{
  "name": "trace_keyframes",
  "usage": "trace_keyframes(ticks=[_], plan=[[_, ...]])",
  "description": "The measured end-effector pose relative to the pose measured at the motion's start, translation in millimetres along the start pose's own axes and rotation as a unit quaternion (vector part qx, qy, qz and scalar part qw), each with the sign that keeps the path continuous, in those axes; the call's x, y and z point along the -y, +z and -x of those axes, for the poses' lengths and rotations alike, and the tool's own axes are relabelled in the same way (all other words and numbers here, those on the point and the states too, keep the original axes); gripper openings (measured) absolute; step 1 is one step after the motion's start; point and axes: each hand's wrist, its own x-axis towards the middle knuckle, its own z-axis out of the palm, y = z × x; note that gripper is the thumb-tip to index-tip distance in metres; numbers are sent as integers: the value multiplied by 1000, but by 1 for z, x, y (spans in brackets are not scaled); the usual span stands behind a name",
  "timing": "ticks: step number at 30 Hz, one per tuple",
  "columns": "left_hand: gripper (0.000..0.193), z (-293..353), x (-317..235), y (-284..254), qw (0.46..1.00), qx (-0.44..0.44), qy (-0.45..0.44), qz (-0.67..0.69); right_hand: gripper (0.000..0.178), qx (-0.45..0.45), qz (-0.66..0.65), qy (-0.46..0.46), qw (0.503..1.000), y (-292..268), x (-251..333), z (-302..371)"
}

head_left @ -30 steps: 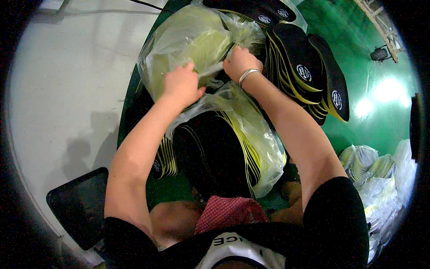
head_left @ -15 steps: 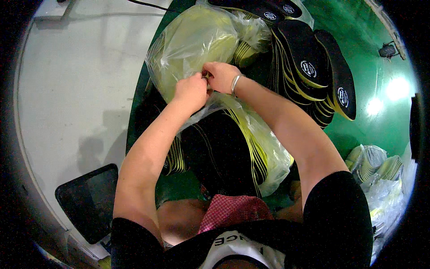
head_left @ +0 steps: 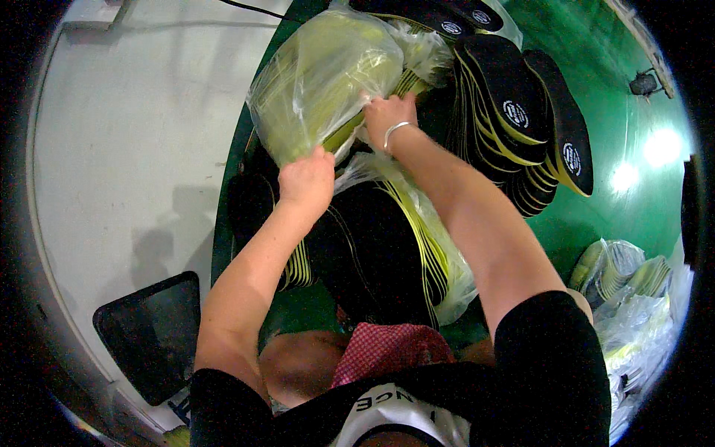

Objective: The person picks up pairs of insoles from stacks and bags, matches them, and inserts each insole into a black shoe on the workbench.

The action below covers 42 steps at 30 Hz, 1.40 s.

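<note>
A clear plastic bag (head_left: 316,78) with yellow-green insoles inside lies at the far side of the green table. My left hand (head_left: 307,180) is closed on the near left edge of its mouth. My right hand (head_left: 389,121) grips the edge farther right, and the mouth gapes between them. Part of a yellow-green stack shows in the gap. Just below my hands, a stack of black insoles with yellow edges (head_left: 372,246) lies partly in a second clear bag (head_left: 458,290). My fingertips are partly hidden by the film.
Stacks of black insoles (head_left: 491,89) stand to the right of my right hand, with more black insoles (head_left: 417,15) at the far edge. Bagged insoles (head_left: 633,313) lie at the lower right. A dark, rounded panel (head_left: 149,335) stands at the lower left.
My hands were together at the bag's mouth and have moved apart, left hand nearer me, right hand slightly rightward. The mouth has been pulled wider.
</note>
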Motion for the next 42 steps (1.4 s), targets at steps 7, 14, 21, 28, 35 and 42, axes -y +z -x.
trace_keyframes(ticks=[7,14,21,28,35,42], plan=[[38,-23,-20,6,988,-5,-110,112,19,-7,48,-112,992,3,-8,-8],[18,-23,-5,-1,991,28,-62,111,17,-43,94,-21,994,10,-23,-16],[13,56,23,-40,995,-101,1,-12,17,-49,71,69,994,-19,-24,-21],[24,60,55,-59,985,-168,-36,28,24,77,-259,-79,960,-74,-3,-31],[22,-3,-4,-65,836,-90,28,541,46,-88,-569,4,817,-55,15,-42],[25,-120,62,36,634,-171,-352,667,33,-132,-342,-83,927,-39,19,-55]])
